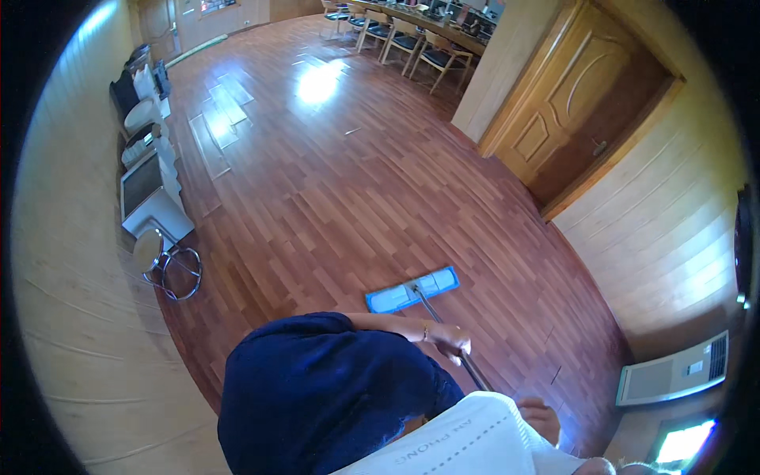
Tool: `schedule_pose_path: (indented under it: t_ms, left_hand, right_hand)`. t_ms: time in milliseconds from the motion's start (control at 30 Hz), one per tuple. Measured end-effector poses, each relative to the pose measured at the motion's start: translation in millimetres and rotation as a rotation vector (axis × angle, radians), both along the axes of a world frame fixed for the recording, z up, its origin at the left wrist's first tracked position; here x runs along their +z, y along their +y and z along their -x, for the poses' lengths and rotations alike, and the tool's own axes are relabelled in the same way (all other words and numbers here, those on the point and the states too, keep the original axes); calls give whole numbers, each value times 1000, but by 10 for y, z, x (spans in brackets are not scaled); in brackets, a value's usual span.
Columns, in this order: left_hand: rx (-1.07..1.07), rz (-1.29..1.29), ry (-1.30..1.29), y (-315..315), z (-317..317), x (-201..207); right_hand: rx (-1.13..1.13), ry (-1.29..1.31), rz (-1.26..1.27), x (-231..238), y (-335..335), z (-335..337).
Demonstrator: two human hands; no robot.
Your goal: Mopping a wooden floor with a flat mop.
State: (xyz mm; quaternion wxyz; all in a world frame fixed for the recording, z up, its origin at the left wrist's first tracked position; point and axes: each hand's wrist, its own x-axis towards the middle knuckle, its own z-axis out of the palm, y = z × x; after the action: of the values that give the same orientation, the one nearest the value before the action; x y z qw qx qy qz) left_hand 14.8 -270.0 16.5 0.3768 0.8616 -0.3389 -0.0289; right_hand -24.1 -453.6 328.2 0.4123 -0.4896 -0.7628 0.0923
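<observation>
A flat mop [388,299] with a blue-edged, pale blue head rests on the wood floor ahead of me. Its dark handle [473,370] slants back toward my body and passes behind a white face mask [467,435] at the bottom of the view. My left hand [452,340], below a navy sleeve and a bracelet, is wrapped round the middle of the handle. Further up, my right hand [540,418] is curled closed where the handle's upper end leads; the mask's edge hides part of it and the handle there.
Along the left wall stand a round stool [170,265], a white cabinet-like unit [154,198] and several chairs or bags. A wooden door [578,103] is at right, with a white air-conditioner unit [673,370] nearer. Chairs [404,39] line a long counter at the back.
</observation>
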Motion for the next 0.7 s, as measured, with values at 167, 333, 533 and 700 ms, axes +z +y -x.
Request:
schedule_pose_path:
  t_ms: [167, 333, 533, 700]
  left_hand:
    - [382, -21, 6, 707, 286, -2]
    - [731, 31, 19, 1550, 661, -420]
    - [790, 811, -4, 1843, 1611, 667]
    - [842, 524, -266, 1580, 2189, 1517]
  right_hand:
    - [82, 153, -138, -691, 242, -187]
    - [92, 434, -117, -1234, 1118, 96]
    - [-25, 522, -58, -1768, 2138, 55]
    - [-95, 543, 139, -2381, 2777, -403]
